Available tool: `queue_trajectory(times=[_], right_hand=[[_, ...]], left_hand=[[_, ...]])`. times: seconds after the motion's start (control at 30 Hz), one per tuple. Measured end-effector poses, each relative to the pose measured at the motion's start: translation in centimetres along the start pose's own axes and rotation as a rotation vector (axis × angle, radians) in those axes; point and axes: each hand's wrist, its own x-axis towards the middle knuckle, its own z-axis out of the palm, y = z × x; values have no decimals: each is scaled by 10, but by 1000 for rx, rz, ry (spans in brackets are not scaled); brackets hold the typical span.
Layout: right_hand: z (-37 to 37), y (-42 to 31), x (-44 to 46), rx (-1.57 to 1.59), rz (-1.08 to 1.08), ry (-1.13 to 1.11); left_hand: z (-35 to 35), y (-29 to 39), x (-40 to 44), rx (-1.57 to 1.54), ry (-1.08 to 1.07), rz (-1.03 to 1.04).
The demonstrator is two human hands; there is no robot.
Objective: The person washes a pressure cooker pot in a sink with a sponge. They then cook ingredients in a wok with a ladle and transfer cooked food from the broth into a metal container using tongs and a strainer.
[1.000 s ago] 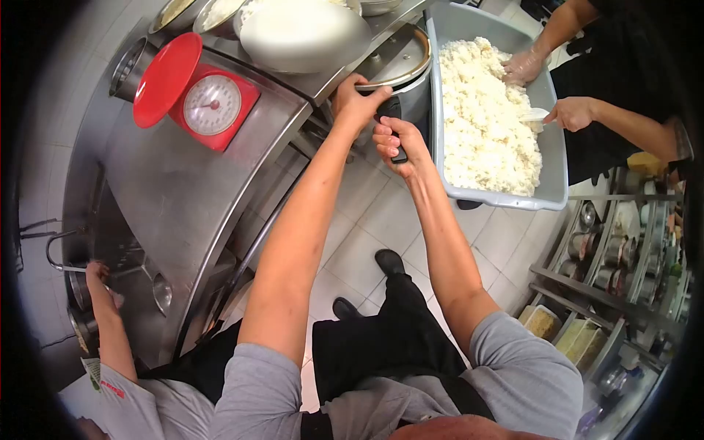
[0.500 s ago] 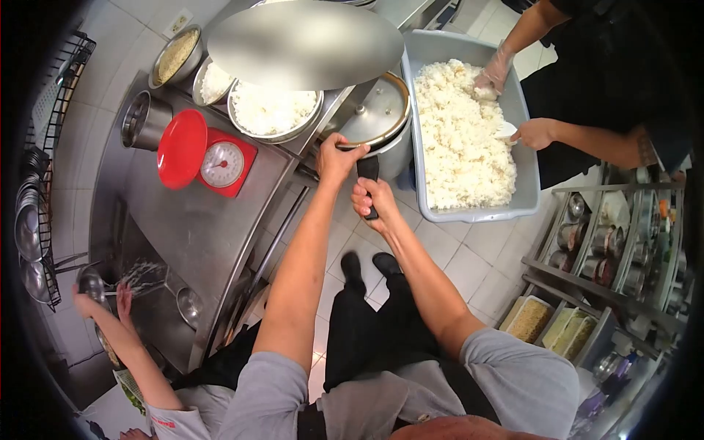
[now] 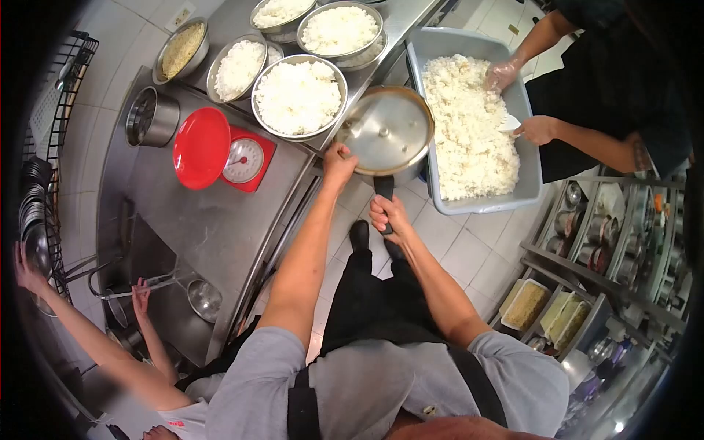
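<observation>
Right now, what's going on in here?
The camera wearer's right hand grips a black handle beside a round metal lid, with the left hand at the lid's rim. I can't tell whether the lid is seated. A co-worker has one gloved hand in the rice in a gray tub; their other hand holds a white utensil. Rice-filled bowls and a red scale stand nearby.

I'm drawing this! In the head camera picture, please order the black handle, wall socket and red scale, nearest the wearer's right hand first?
1. Black handle, in the right hand.
2. Red scale, left, on the counter.
3. Wall socket, upper left.
</observation>
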Motion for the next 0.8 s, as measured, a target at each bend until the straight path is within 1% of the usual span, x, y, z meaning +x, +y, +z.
queue_trajectory(times=[0.1, 0.13, 0.17, 0.2, 0.3, 0.4, 0.5, 0.57, 0.6, 0.7, 0.73, 0.8], right_hand=[[-19, 11, -22, -71, 118, -38], [-15, 11, -34, -28, 145, -10], [-14, 14, -47, -9, 147, -13], [-14, 15, -55, 5, 152, -22], [-16, 24, -63, 16, 185, -11], [-13, 25, -62, -24, 166, -4], [-10, 38, -61, -23, 153, 14], [3, 40, -75, 6, 152, 66], [3, 43, -83, 20, 167, 54], [-11, 50, -113, 36, 217, 21], [-17, 49, -123, -5, 235, 13], [-27, 43, -142, -41, 276, 0]], left_hand=[[-31, -21, -2, -39, -190, -18], [-40, -22, -4, -49, -247, -29], [-46, -12, -13, -59, -302, -42], [-51, -3, -21, 16, -300, -37], [-65, -11, -21, -5, -432, -69], [-61, -38, -7, -38, -506, -4], [-68, -38, -4, -3, -566, -104], [-73, -26, -18, -110, -574, -70], [-76, -19, -23, -162, -579, -49], [-89, -23, -33, -102, -723, -124], [-92, -18, -40, -101, -763, -114], [-91, -15, -57, -107, -772, -153]])
